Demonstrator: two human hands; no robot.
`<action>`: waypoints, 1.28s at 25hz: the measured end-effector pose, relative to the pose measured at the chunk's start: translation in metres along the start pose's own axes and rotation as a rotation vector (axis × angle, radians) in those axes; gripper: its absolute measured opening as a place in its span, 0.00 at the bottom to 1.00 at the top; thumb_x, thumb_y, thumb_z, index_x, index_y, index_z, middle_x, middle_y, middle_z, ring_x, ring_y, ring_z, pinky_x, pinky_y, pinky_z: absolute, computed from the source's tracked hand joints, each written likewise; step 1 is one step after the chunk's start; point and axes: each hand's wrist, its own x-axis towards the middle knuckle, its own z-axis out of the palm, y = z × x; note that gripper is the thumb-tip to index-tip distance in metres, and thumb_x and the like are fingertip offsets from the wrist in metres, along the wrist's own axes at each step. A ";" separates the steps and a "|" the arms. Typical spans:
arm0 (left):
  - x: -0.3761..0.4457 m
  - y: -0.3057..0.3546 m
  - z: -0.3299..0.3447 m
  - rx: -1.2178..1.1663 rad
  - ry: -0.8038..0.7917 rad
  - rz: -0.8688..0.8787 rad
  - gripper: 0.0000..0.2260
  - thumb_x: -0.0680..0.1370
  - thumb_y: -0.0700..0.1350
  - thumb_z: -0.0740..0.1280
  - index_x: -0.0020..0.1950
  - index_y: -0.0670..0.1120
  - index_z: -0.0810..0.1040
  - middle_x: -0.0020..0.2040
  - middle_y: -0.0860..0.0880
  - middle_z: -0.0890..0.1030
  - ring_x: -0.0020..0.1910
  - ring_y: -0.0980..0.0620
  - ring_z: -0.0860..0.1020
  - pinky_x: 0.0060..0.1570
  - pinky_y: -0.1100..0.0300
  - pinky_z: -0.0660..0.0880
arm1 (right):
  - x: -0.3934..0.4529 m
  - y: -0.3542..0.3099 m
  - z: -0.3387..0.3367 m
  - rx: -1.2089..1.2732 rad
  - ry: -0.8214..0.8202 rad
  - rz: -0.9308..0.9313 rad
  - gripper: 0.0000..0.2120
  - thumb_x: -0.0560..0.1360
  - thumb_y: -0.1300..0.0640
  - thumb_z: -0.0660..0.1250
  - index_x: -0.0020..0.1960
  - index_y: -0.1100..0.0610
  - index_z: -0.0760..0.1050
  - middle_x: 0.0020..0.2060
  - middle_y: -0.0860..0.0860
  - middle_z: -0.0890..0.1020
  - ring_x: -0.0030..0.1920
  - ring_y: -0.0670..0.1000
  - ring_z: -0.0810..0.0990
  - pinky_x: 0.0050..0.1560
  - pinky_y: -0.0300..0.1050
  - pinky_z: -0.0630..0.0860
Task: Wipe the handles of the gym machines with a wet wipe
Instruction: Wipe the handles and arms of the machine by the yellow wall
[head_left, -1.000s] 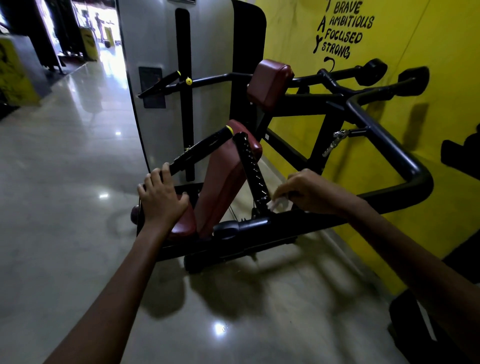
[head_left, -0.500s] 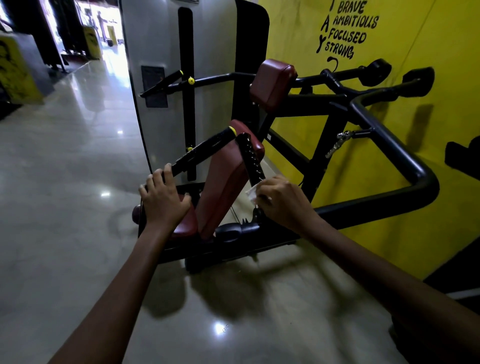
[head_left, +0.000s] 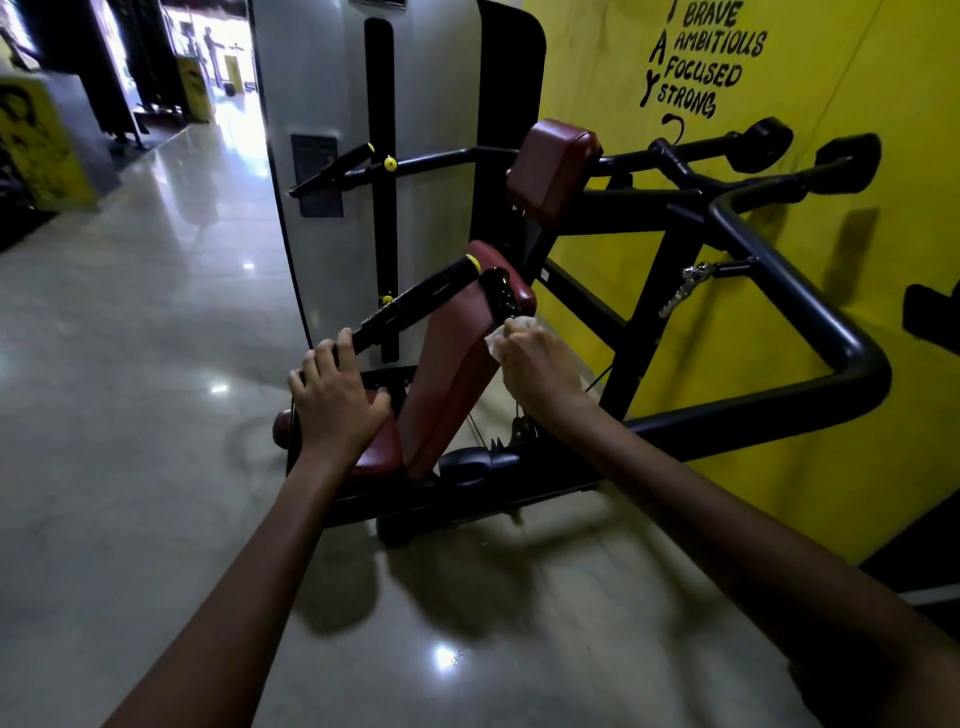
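A black-framed gym machine with dark red pads (head_left: 452, 364) stands against the yellow wall. Two black ribbed handles rise from it. My right hand (head_left: 540, 371) grips the right handle (head_left: 500, 296) partway up, with a white wet wipe (head_left: 506, 338) wrapped between palm and handle; the handle's lower part is hidden by my hand. My left hand (head_left: 335, 400) holds the lower end of the left handle (head_left: 415, 304), which has a yellow cap at its tip.
The machine's grey weight-stack cover (head_left: 332, 78) rises behind the handles. A thick black frame tube (head_left: 810, 332) loops out to the right along the yellow wall (head_left: 779, 467) with painted words. Glossy tiled floor (head_left: 130, 415) stretches left toward a bright doorway.
My right hand has slid the wipe up the right handle, from its base near the frame toward the top. My left hand has stayed on the left handle.
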 end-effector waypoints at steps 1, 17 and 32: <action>0.000 0.000 0.000 -0.002 0.000 -0.002 0.34 0.64 0.52 0.61 0.66 0.36 0.69 0.55 0.35 0.74 0.53 0.35 0.74 0.50 0.43 0.70 | 0.014 -0.001 0.002 -0.015 -0.009 0.022 0.14 0.78 0.68 0.54 0.53 0.61 0.78 0.49 0.56 0.78 0.51 0.53 0.77 0.40 0.41 0.71; -0.001 0.000 0.002 0.039 0.003 0.014 0.34 0.62 0.50 0.64 0.65 0.35 0.69 0.54 0.34 0.75 0.50 0.34 0.75 0.47 0.43 0.71 | 0.117 0.025 0.002 0.358 -0.274 0.380 0.13 0.77 0.52 0.61 0.42 0.60 0.76 0.36 0.56 0.75 0.37 0.55 0.75 0.29 0.43 0.66; 0.002 0.000 0.006 0.073 0.007 0.019 0.36 0.59 0.45 0.76 0.64 0.34 0.70 0.53 0.33 0.74 0.49 0.33 0.74 0.47 0.41 0.71 | 0.120 0.036 -0.004 0.266 -0.429 0.095 0.09 0.77 0.56 0.62 0.48 0.59 0.78 0.37 0.49 0.76 0.41 0.48 0.72 0.31 0.36 0.65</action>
